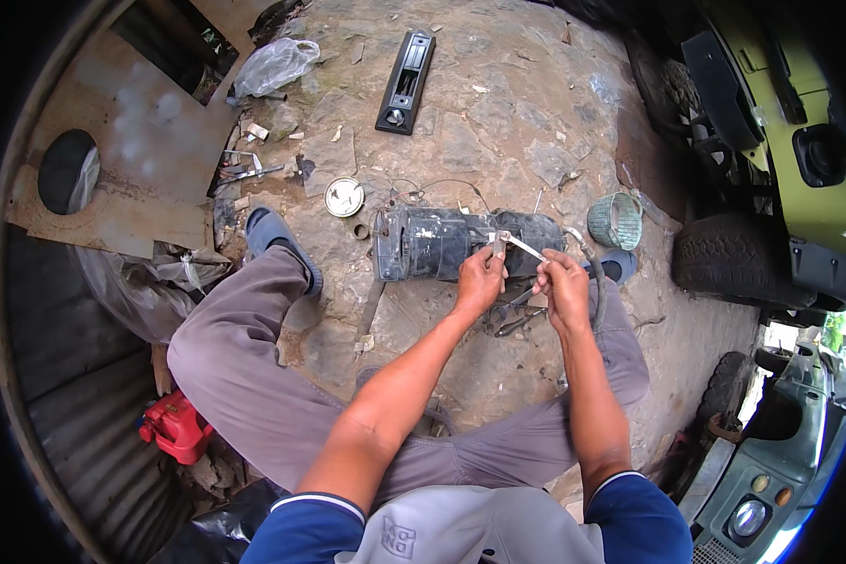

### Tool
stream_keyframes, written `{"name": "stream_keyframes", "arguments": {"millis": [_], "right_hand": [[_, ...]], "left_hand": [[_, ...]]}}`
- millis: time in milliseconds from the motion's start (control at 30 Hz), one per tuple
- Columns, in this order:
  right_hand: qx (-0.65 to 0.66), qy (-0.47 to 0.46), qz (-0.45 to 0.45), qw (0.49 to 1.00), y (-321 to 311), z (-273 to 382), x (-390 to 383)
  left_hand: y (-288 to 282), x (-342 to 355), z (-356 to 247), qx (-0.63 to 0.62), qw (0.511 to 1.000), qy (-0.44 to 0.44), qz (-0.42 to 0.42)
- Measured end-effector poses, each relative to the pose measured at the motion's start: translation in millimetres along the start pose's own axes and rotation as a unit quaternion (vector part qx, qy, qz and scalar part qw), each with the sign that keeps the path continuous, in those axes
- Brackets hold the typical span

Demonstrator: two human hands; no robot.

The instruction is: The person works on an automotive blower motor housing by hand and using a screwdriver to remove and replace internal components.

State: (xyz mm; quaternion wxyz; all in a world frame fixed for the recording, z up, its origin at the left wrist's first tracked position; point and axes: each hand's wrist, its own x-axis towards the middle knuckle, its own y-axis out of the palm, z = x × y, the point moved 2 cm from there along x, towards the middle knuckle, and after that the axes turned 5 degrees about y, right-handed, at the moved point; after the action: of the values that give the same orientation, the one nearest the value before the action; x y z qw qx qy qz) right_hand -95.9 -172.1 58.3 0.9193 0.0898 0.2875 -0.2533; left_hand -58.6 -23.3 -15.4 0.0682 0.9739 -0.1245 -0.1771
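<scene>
In front of me a scuffed black cylinder (434, 242) lies on its side on the ground, a motor or tank by its look. Over its middle, my left hand (480, 282) is closed on a small, flat metal piece (498, 247) that points up from the fingers. My right hand (566, 285) pinches the near end of a slim silver wrench (524, 247). The wrench's far end meets the metal piece by my left fingertips; whether it sits on a nut there is too small to tell. A dark hose (600, 291) runs from the cylinder's right end.
A round tin (344, 196) stands left of the cylinder, a green basket (617, 222) to its right. Farther off lie a long black panel (406, 83), loose tools (254, 173) and a plastic bag (277, 68). Vehicle tyre (738, 254) at right; red can (177, 428) at left.
</scene>
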Motion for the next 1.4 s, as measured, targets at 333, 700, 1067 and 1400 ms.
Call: {"name": "stream_keyframes", "arguments": {"millis": [333, 700, 1067, 1400], "right_hand": [[-0.484, 0.03, 0.212, 0.848, 113.3, 98.5, 123.1], [-0.665, -0.461, 0.113, 0.576, 72.0, 32.8, -59.7], [-0.002, 0.017, 0.002, 1.0, -4.8, 15.9, 86.4], [-0.646, -0.342, 0.184, 0.657, 171.4, 57.2, 59.8]], "left_hand": [[5.6, 1.2, -3.4, 0.0, 1.0, -0.008, 0.011], [-2.9, 4.9, 17.6, 0.217, 0.965, 0.146, 0.029], [0.8, -0.8, 3.6, -0.021, 1.0, -0.004, 0.019], [1.3, 1.8, 10.2, 0.009, 1.0, 0.007, 0.026]]}}
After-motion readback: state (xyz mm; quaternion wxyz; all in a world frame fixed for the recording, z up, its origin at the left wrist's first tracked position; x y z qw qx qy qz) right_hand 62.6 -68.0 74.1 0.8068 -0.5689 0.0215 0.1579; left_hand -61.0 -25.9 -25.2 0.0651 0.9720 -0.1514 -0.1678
